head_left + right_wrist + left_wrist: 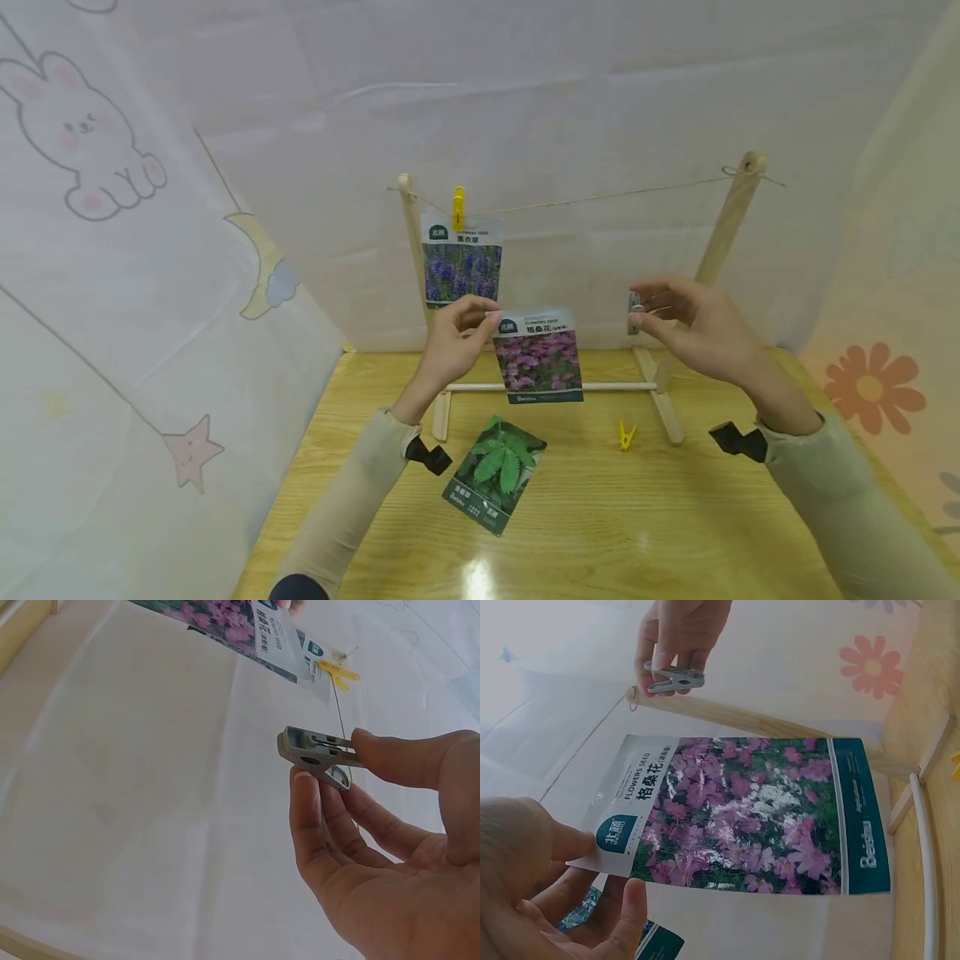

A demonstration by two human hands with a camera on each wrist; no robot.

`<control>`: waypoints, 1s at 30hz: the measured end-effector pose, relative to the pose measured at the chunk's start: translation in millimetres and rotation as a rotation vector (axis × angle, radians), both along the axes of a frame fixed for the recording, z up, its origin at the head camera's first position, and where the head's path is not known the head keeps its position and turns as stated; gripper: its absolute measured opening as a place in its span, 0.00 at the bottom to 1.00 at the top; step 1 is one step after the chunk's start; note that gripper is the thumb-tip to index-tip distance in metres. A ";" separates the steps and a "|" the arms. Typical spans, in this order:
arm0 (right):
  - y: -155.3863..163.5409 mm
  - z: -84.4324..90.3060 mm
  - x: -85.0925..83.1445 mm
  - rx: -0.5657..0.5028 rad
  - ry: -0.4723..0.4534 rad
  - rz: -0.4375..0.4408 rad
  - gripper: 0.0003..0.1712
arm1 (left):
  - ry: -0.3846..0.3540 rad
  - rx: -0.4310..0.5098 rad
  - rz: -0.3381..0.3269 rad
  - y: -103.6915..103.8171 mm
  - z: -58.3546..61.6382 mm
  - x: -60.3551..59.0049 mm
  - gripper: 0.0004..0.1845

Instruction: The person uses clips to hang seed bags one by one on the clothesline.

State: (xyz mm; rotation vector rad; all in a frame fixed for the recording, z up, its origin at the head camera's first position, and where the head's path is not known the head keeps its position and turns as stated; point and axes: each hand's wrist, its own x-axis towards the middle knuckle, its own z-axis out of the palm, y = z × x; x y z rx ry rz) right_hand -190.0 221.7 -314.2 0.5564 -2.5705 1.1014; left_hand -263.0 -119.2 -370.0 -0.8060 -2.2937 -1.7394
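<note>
Nearest the head camera: green-leaf seed packet (495, 473), flat on the desk (637, 517), one corner toward the viewer; white brand word on its dark band too small to read.

Pink-flower seed packet (539, 356), held in the air above the desk, pinched at its top left corner between thumb and fingers (626, 915) of the left hand (453, 342); printed "FLOWERS SEED", Chinese characters, and "Beishu" on the teal bottom band.

Grey clothespin (319, 756), pinched at its tail between thumb and forefinger of the right hand (693, 321), other fingers loosely extended; well apart from the pink packet.

Purple-flower seed packet (461, 260), hanging from the string (600, 198) by a yellow clothespin (458, 207).

Second yellow clothespin (626, 434), loose on the desk.

Counts: seed packets, three; clothespins, three; wooden rack (722, 242), one.
</note>
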 end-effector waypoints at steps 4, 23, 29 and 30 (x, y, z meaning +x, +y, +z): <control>4.3 6.8 -5.0 0.014 -0.003 -0.001 0.23 | 0.033 0.005 0.000 3.2 4.5 -3.5 0.11; 0.0 39.3 -19.2 0.001 -0.066 -0.038 0.25 | 0.108 -0.063 0.048 13.7 23.0 -19.6 0.09; -1.5 46.0 -23.5 0.019 -0.059 -0.034 0.23 | 0.120 -0.059 0.057 14.7 24.4 -26.3 0.09; -1.7 47.0 -24.2 0.019 -0.057 -0.030 0.23 | 0.122 -0.059 0.056 14.8 25.2 -27.2 0.09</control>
